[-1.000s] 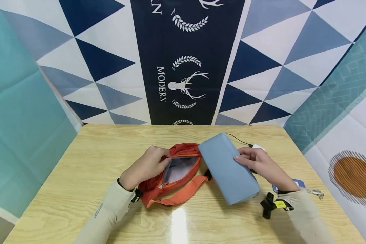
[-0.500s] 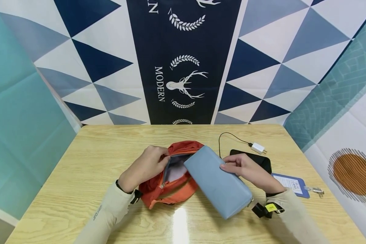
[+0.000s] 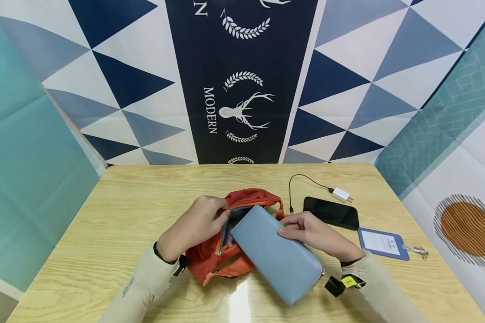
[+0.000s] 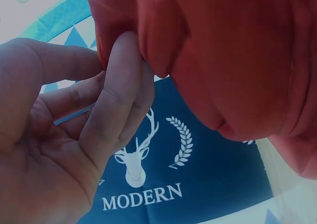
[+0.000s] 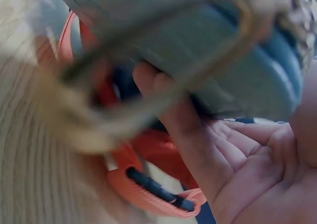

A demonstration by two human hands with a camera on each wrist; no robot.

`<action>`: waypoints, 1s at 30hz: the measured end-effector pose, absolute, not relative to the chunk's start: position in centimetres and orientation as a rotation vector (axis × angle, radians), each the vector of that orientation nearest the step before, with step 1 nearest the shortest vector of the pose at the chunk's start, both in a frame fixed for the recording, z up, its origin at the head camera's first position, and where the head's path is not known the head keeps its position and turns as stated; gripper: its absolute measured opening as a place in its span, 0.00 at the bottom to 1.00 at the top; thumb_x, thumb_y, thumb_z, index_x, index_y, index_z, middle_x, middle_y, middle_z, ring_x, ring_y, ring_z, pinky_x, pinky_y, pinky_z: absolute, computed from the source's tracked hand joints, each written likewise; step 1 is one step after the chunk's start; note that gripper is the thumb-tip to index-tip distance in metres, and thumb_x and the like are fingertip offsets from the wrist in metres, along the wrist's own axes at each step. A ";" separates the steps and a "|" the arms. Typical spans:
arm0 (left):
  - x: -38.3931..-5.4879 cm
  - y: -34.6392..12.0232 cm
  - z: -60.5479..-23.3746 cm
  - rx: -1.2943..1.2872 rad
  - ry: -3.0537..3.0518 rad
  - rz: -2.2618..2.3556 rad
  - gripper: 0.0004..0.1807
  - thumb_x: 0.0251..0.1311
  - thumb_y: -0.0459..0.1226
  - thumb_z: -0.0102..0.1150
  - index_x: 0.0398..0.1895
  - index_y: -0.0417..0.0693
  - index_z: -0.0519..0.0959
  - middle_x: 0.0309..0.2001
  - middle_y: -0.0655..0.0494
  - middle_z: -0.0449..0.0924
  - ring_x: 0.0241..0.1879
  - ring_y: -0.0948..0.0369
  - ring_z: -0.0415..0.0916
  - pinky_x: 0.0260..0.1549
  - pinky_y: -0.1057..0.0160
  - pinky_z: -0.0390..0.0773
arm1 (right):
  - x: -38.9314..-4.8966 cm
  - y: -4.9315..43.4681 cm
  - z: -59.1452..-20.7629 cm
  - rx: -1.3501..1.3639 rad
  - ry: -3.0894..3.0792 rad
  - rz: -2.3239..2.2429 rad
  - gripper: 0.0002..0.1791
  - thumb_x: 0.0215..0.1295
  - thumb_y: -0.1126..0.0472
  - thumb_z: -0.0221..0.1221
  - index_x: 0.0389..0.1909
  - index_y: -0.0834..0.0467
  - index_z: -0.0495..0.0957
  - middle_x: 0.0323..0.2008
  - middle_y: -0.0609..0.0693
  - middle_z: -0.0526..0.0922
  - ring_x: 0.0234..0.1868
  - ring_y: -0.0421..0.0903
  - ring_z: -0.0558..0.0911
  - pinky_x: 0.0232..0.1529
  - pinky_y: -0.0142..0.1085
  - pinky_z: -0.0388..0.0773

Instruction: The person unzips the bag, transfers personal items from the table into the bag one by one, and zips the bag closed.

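Note:
A red waist bag lies on the table with its zipped mouth open and grey lining showing. My left hand pinches the edge of that mouth; in the left wrist view the thumb and fingers close on the red fabric. My right hand grips a light blue zip wallet by its long side, thumb on top and fingers beneath. The wallet slants, its far end over the bag's mouth and its near end toward me. In the right wrist view a blurred strap loop crosses in front of the wallet.
Right of the bag lie a black phone, a white charger plug with a thin black cable, and a blue card holder with a metal clip. A patterned cloth wall stands behind the table.
My right hand has brought the wallet left and toward me, its far end now over the bag's mouth. The phone and card holder have come into full view. My left hand keeps its pinch.

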State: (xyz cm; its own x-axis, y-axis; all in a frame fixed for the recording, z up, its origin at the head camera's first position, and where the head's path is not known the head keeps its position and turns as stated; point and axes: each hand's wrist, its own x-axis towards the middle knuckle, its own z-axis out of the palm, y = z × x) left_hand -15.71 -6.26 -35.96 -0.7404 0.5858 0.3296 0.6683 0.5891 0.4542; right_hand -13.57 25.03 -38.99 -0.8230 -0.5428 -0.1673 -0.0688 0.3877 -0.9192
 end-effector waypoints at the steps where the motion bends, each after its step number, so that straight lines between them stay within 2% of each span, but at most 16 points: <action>1: -15.7 -6.2 -35.9 -1.063 -2.668 -0.851 0.08 0.64 0.30 0.59 0.26 0.46 0.82 0.22 0.63 0.74 0.21 0.68 0.67 0.23 0.69 0.71 | -13.6 25.0 -39.2 -0.505 2.220 -1.430 0.17 0.72 0.54 0.58 0.52 0.63 0.81 0.34 0.53 0.87 0.36 0.47 0.86 0.39 0.35 0.80; 8: -15.7 -5.9 -36.0 -1.084 -2.682 -0.827 0.13 0.63 0.30 0.59 0.20 0.51 0.75 0.17 0.63 0.67 0.18 0.68 0.62 0.20 0.69 0.65 | -14.0 25.0 -40.6 -0.357 2.165 -1.518 0.23 0.70 0.52 0.60 0.56 0.66 0.77 0.33 0.54 0.88 0.35 0.46 0.86 0.38 0.37 0.81; 11: -15.7 -5.8 -36.1 -1.098 -2.685 -0.829 0.12 0.63 0.30 0.59 0.21 0.51 0.76 0.18 0.63 0.68 0.19 0.68 0.63 0.21 0.69 0.66 | -14.1 24.8 -40.9 -0.353 2.119 -1.540 0.24 0.71 0.51 0.60 0.57 0.66 0.77 0.35 0.55 0.87 0.35 0.46 0.85 0.38 0.37 0.80; 16: -15.4 -5.7 -36.3 -1.113 -2.696 -0.833 0.11 0.64 0.30 0.59 0.23 0.50 0.77 0.18 0.64 0.69 0.18 0.69 0.63 0.20 0.70 0.67 | -14.2 24.4 -41.2 -0.332 2.124 -1.563 0.26 0.71 0.51 0.59 0.59 0.66 0.76 0.42 0.56 0.86 0.40 0.47 0.85 0.42 0.37 0.80; 20: -15.2 -5.7 -36.4 -1.160 -2.722 -0.811 0.13 0.63 0.30 0.59 0.21 0.50 0.74 0.17 0.64 0.63 0.18 0.69 0.60 0.20 0.70 0.64 | -14.2 24.0 -41.6 -0.300 2.150 -1.598 0.26 0.72 0.50 0.58 0.59 0.67 0.76 0.46 0.57 0.84 0.41 0.47 0.84 0.41 0.37 0.80; 25: -15.4 -5.8 -36.6 -1.220 -2.806 -0.769 0.18 0.64 0.31 0.56 0.17 0.51 0.66 0.16 0.64 0.54 0.17 0.68 0.54 0.20 0.70 0.58 | -13.9 23.9 -41.6 -0.316 1.930 -1.689 0.33 0.74 0.53 0.56 0.70 0.70 0.62 0.59 0.63 0.76 0.52 0.47 0.81 0.48 0.37 0.79; 28: -15.6 -5.9 -36.7 -1.187 -2.821 -0.746 0.17 0.64 0.31 0.56 0.18 0.51 0.67 0.16 0.63 0.56 0.17 0.68 0.56 0.20 0.69 0.60 | -13.9 23.9 -41.6 -0.326 1.806 -1.713 0.36 0.72 0.58 0.58 0.73 0.70 0.56 0.64 0.64 0.72 0.57 0.49 0.79 0.52 0.39 0.79; 30: -15.7 -6.0 -36.7 -1.146 -2.816 -0.738 0.16 0.64 0.31 0.57 0.19 0.51 0.69 0.16 0.63 0.60 0.18 0.68 0.59 0.20 0.69 0.63 | -13.9 23.9 -41.8 -0.325 1.843 -1.691 0.33 0.70 0.59 0.60 0.70 0.70 0.61 0.60 0.63 0.76 0.55 0.49 0.80 0.51 0.38 0.79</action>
State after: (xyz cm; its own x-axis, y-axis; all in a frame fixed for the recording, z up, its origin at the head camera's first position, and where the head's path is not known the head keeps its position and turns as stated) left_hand -15.67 -6.00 -36.69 -0.7314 0.6565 0.1845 0.6626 0.6201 0.4201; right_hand -13.94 23.93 -41.81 -0.7839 -0.5603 -0.2675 0.2185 0.1544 -0.9635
